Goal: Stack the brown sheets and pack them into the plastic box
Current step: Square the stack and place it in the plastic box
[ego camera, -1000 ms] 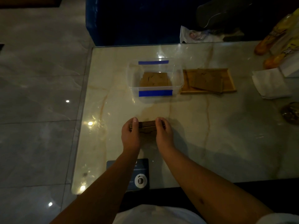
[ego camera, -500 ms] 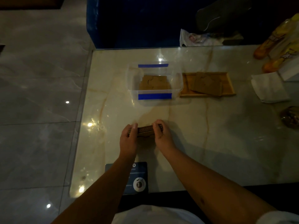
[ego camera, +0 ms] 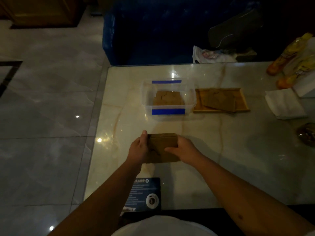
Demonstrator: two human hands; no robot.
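Observation:
A stack of brown sheets [ego camera: 162, 147] lies flat near the table's front, held between both hands. My left hand [ego camera: 139, 149] grips its left edge, my right hand [ego camera: 185, 149] its right edge with the thumb on top. Beyond it stands the clear plastic box [ego camera: 191, 101] with blue tape strips, and brown sheets [ego camera: 168, 98] lie on its floor. To the right of the box, a wooden tray [ego camera: 245, 106] holds more brown sheets [ego camera: 219, 99].
A folded white napkin [ego camera: 284, 104] and yellow snack packets [ego camera: 289, 60] sit at the far right, a dark round object [ego camera: 307, 135] at the right edge. A dark blue card [ego camera: 144, 193] lies at the front edge. The table's left edge drops to the tiled floor.
The stack stood on its edge between my hands; now it lies flat on the table with its broad face up, still held on both sides.

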